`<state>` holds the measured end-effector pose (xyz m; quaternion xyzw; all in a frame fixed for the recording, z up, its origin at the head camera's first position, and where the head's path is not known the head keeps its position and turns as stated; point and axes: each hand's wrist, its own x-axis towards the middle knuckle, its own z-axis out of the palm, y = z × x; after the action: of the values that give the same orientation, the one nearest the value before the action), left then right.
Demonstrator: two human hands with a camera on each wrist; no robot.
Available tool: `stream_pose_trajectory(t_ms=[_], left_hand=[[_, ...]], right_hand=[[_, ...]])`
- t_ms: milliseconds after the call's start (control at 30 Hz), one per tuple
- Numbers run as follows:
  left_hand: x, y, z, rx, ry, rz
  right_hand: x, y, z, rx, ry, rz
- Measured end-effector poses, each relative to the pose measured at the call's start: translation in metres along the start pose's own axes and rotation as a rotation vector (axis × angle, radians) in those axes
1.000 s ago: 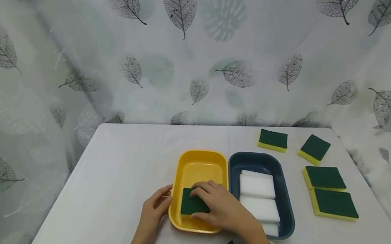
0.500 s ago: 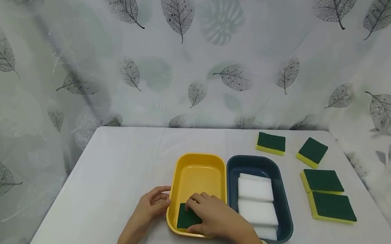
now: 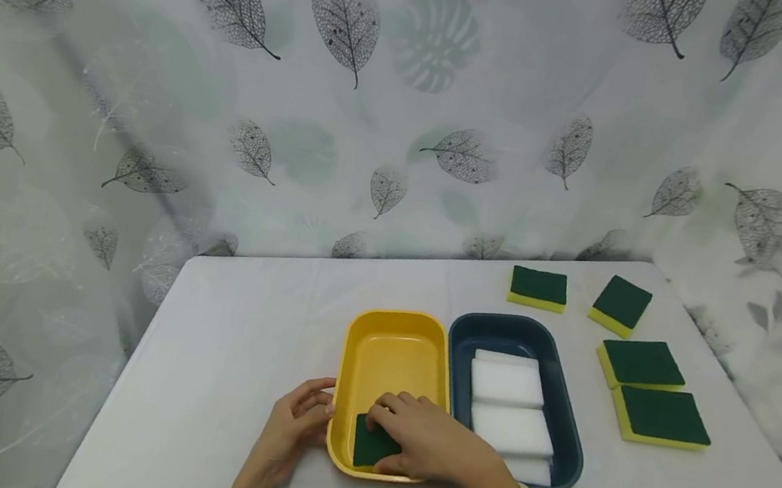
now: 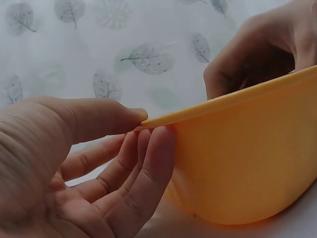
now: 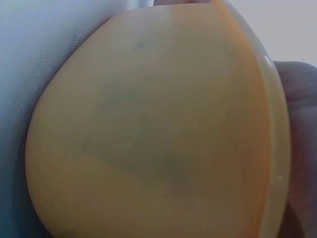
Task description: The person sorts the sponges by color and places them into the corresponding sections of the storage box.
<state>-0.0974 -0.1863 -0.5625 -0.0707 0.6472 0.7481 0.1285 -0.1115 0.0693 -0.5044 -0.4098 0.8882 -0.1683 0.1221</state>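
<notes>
In the head view my right hand (image 3: 426,439) reaches into a yellow tray (image 3: 398,363) and grips a green-and-yellow scouring sponge (image 3: 372,442) at its near end. The palm and fingers cover much of that sponge. My left hand (image 3: 291,427) is at the tray's left side. As the left wrist view shows, its thumb lies on top of the rim (image 4: 208,106) and fingertips touch the wall below, pinching the edge. From the right wrist, the tray's outer wall (image 5: 148,124) fills most of the picture, hiding the sponge.
A dark blue tray (image 3: 572,389) with several white sponges (image 3: 511,428) stands against the yellow tray's right side. Farther right and back on the white table (image 3: 235,322) lie several more scouring sponges (image 3: 664,416). A leaf-patterned curtain (image 3: 313,156) hangs behind.
My right hand has shifted the sponge toward me, to the near end of the yellow tray. My left hand has moved slightly nearer along the rim. The head view has tilted a little.
</notes>
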Motion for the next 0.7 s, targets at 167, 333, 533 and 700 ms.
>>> stream_pose_trajectory(t_ms=[167, 333, 533, 700], left_hand=[[0.001, -0.003, -0.001, -0.032, -0.024, 0.002], [0.002, -0.003, -0.003, -0.055, -0.04, 0.005], [0.001, -0.003, -0.004, -0.085, -0.047, 0.005], [0.002, -0.005, -0.005, -0.097, -0.06, 0.005]], right_hand=[[0.0, 0.002, -0.001, 0.035, -0.026, 0.017], [-0.001, 0.002, -0.003, 0.071, -0.038, 0.019], [-0.001, 0.005, -0.007, 0.137, -0.031, 0.016], [-0.008, 0.013, -0.019, 0.229, 0.01, 0.015]])
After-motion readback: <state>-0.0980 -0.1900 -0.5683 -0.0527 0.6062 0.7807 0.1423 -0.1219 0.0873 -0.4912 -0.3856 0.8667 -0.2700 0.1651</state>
